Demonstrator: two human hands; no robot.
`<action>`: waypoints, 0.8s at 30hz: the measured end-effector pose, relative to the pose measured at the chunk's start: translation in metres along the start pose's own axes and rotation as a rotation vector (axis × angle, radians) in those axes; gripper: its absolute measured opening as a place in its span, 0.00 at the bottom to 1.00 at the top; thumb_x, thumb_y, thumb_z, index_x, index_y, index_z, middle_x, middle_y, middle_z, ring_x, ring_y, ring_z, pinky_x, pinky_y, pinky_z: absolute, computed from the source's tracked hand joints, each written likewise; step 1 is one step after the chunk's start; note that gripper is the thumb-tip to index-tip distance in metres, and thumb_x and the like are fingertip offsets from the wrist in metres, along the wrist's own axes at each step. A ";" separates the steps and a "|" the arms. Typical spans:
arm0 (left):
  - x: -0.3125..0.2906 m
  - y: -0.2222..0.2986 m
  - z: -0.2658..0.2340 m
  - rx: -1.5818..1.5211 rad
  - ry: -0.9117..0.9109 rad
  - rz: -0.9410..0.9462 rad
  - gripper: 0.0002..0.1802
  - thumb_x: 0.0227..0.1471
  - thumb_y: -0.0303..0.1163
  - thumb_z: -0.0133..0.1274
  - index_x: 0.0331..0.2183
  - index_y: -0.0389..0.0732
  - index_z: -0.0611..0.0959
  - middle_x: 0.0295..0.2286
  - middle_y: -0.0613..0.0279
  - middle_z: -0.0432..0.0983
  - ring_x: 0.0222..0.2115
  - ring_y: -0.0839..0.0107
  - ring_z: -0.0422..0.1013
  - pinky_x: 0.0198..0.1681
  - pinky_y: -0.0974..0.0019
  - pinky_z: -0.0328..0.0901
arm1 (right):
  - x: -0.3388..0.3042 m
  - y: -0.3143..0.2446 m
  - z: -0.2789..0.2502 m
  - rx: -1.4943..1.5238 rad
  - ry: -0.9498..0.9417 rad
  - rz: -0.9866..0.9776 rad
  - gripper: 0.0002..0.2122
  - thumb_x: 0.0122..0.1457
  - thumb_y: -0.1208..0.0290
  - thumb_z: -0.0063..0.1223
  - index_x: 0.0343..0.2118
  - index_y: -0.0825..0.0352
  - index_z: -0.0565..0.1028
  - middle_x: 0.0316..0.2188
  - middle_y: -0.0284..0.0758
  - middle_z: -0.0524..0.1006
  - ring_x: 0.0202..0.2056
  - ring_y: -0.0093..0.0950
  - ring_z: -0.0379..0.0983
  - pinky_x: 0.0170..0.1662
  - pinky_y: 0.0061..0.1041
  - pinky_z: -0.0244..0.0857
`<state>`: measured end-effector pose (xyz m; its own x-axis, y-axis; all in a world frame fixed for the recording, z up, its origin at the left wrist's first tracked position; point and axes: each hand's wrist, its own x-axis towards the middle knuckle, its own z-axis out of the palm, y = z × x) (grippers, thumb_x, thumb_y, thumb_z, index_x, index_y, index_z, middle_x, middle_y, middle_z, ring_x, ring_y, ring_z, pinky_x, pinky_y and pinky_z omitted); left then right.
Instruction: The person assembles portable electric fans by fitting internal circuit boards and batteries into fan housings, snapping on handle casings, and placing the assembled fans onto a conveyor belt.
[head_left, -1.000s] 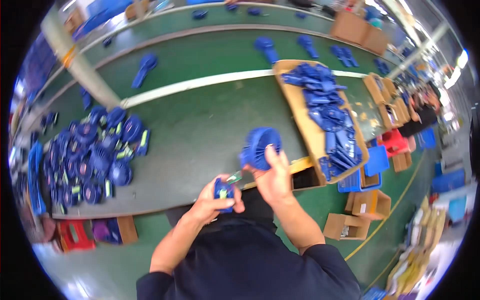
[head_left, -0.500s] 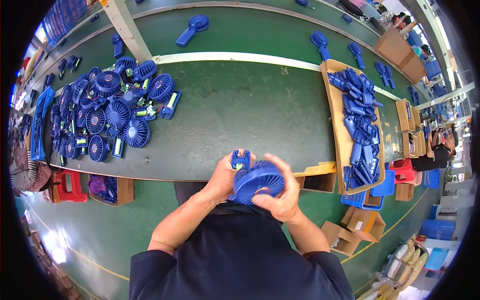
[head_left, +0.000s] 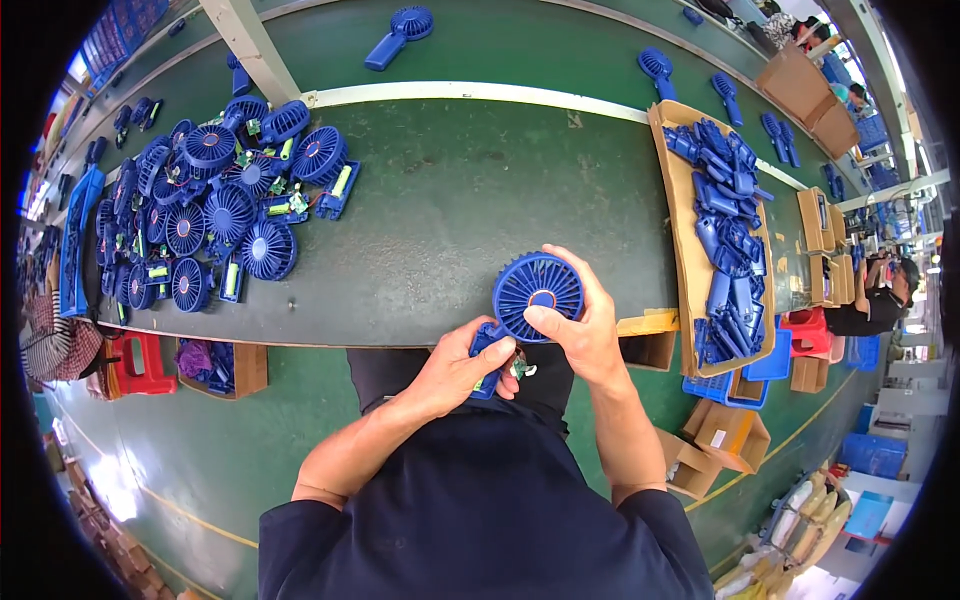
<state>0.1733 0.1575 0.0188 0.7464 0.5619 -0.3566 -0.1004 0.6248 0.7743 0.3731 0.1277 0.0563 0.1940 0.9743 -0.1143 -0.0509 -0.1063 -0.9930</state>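
Observation:
A blue handheld fan (head_left: 538, 285) is held between my hands at the bench's near edge, its round slatted head facing up. My right hand (head_left: 590, 330) grips the head's right side, with the thumb on the front near its centre. Lower left, my left hand (head_left: 450, 372) is closed around the fan's open handle half. A small green circuit board (head_left: 520, 368) with a pale wire or connector pokes out by the left fingertips. My left fingers cover most of the handle.
Partly built blue fans (head_left: 225, 213) lie heaped on the bench at left, some with green batteries. To the right, a cardboard tray (head_left: 680, 270) holds blue handle shells. Fans (head_left: 411, 22) lie on the green belt beyond a white rail (head_left: 450, 92). Red stools and cartons stand below.
The fan head has moved up and turned its face upward. My left hand now wraps the handle lower down, and the circuit board has come into sight. The view has shifted slightly.

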 end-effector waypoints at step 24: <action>-0.006 0.004 -0.023 0.241 -0.011 -0.036 0.19 0.71 0.37 0.45 0.52 0.31 0.78 0.39 0.56 0.82 0.39 0.72 0.78 0.45 0.65 0.74 | 0.021 0.013 0.004 -0.103 -0.174 0.006 0.33 0.56 0.71 0.68 0.63 0.71 0.67 0.56 0.38 0.72 0.55 0.26 0.71 0.60 0.28 0.64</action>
<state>0.1535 0.1690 0.0122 0.7540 0.5346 -0.3817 0.0854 0.4964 0.8639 0.3724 0.1481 0.0415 0.0215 0.9923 -0.1223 0.0508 -0.1233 -0.9911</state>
